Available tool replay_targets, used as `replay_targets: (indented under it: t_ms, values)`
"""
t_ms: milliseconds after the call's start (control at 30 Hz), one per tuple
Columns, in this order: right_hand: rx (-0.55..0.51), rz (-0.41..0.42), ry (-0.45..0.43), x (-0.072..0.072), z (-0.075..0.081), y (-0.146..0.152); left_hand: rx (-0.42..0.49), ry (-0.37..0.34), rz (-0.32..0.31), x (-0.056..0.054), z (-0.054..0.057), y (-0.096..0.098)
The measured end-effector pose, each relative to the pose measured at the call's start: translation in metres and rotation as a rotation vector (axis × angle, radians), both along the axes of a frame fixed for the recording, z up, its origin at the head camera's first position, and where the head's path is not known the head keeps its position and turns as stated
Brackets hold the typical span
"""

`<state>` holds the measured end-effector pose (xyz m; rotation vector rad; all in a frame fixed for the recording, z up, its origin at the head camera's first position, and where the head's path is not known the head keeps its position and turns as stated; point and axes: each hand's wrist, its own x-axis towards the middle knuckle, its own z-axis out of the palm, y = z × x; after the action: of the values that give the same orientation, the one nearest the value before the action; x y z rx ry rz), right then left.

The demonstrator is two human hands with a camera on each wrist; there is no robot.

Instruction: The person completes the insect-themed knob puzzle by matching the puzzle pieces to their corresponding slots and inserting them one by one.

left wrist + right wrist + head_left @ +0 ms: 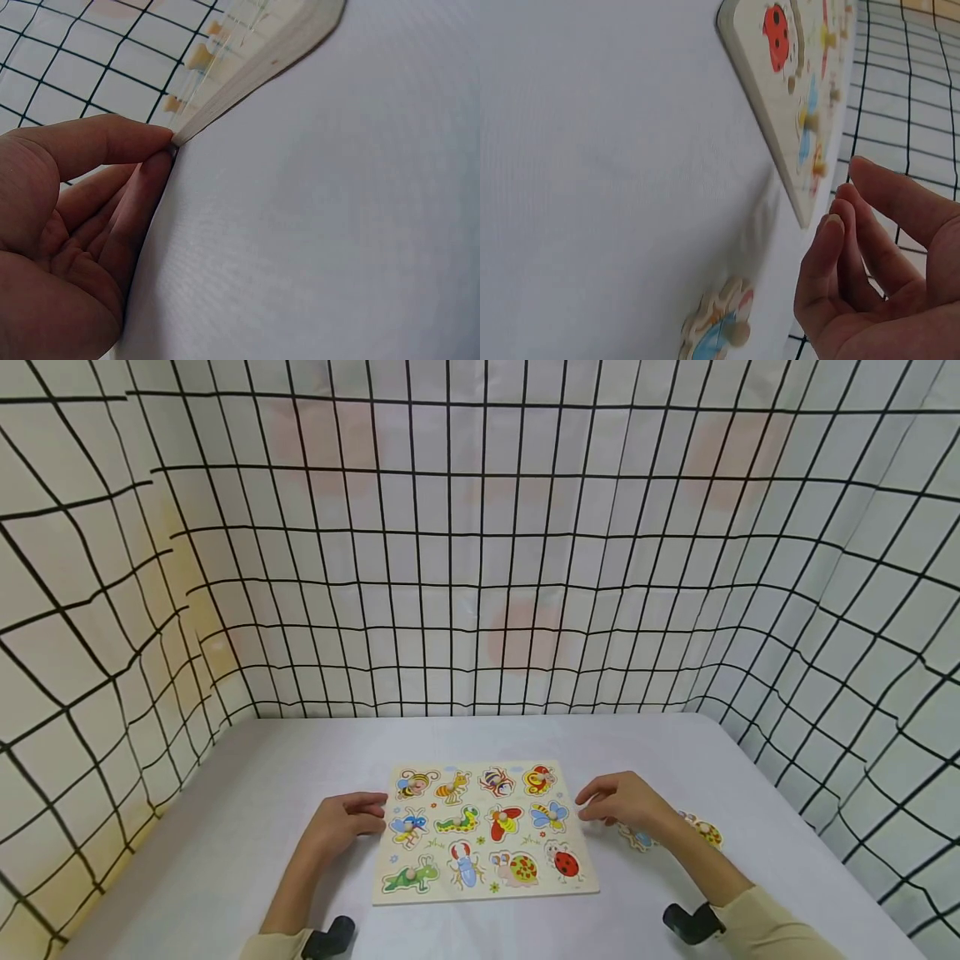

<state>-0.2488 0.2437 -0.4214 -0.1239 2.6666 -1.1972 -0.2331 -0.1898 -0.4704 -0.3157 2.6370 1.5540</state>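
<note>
A wooden knob puzzle board (468, 835) with colourful insect pictures lies flat on the white table. At its left edge is my left hand (341, 827), its thumb and fingertips touching the board's side (247, 82). My right hand (626, 802) hovers just off the right edge, its fingers loosely bent and nothing between them. In the right wrist view, its thumb and fingertips (832, 225) are apart. Below that hand lies a loose blue puzzle piece (718, 334) with a wooden knob. Another loose piece (707, 833), yellow with red, is partly hidden by the right forearm.
Black-grid netting (480, 568) over white sheeting surrounds the table (247, 827) at the back and both sides. Each wrist bears a black camera mount, the left one (330, 937) and the right one (692, 924).
</note>
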Motion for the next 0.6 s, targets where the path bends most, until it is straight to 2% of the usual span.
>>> replay_targets:
  t_ms: [367, 600]
  values:
    - [-0.001, 0.026, -0.057, -0.001, 0.003, 0.036, 0.008, -0.001, -0.004, 0.001, 0.003, 0.001]
    - [0.056, -0.024, -0.064, -0.002, 0.001, 0.057, -0.005, -0.001, -0.005, 0.001, 0.002, 0.001]
